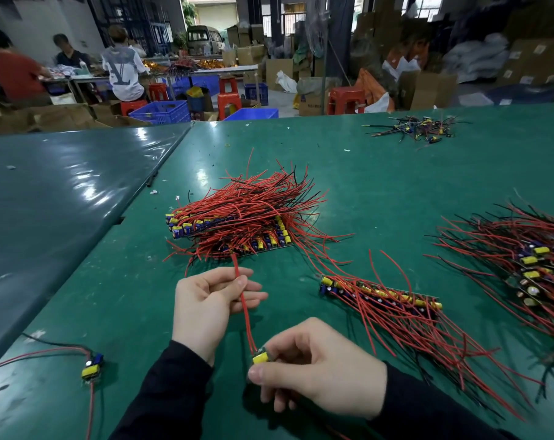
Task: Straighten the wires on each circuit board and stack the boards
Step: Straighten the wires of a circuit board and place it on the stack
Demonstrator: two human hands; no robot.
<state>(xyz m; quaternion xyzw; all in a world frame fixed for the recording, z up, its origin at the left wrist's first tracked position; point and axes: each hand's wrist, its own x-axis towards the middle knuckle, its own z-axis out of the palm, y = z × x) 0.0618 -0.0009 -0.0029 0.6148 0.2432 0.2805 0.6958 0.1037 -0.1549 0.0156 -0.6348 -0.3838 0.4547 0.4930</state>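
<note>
The left hand point(205, 308) sits ahead of the right hand point(317, 366), its fingers curled in a pinch; the right (dark-sleeved, like its partner) pinches too.

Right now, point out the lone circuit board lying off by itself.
In the head view, the lone circuit board lies near the table's bottom-left edge, left of the left hand.

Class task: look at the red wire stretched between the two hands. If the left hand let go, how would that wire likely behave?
The red wire would probably droop or spring into a curve: loose wires in the pile all bend. It looks thin and light, so the right hand pinching the small circuit board could likely carry it alone. The left hand pinches it easily, suggesting flexibility.
</note>
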